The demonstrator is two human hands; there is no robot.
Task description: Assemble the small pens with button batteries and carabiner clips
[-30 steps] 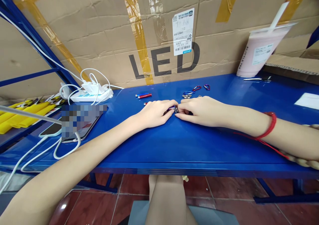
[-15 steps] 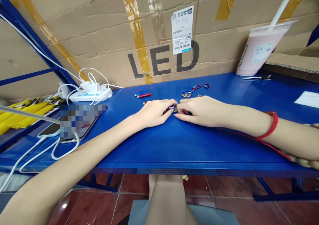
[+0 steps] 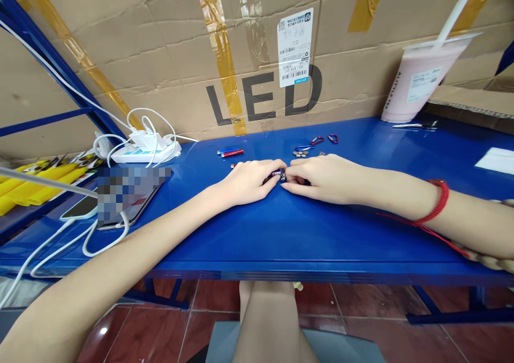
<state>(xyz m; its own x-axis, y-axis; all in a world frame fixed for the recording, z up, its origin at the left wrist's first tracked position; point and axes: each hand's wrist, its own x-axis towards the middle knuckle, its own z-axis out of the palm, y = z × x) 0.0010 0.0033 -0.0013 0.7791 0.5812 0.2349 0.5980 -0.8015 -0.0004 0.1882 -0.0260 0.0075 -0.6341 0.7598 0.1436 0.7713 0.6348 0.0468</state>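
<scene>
**At table centre: two-handed pinch on a small cylinder**

Looks down on a glossy blue metal table, backed by a creased brown cardboard wall printed "LED" and striped with yellow tape.

At mid-table, towards the far side: left hand palm down, fingers curled and closed around a small purplish cylinder with a silver end. Mostly hidden under those fingers, only the right-hand tip showing. Met from the right by the right hand, thumb and forefinger pinched shut on the silver end, fingertips of both hands touching. Red cord bracelet on the right wrist.

Just beyond the hands: a small heap of silver button cells and, a little farther, coloured carabiner clips. To the left of these: a blue and a red metal tube lying side by side.

At far left: a white power strip with white plugs and cables; nearer, a dark phone on a white cable.

At far right: a pale pink lidded drink cup with a white straw, against the cardboard; a white paper sheet by the right edge.
</scene>
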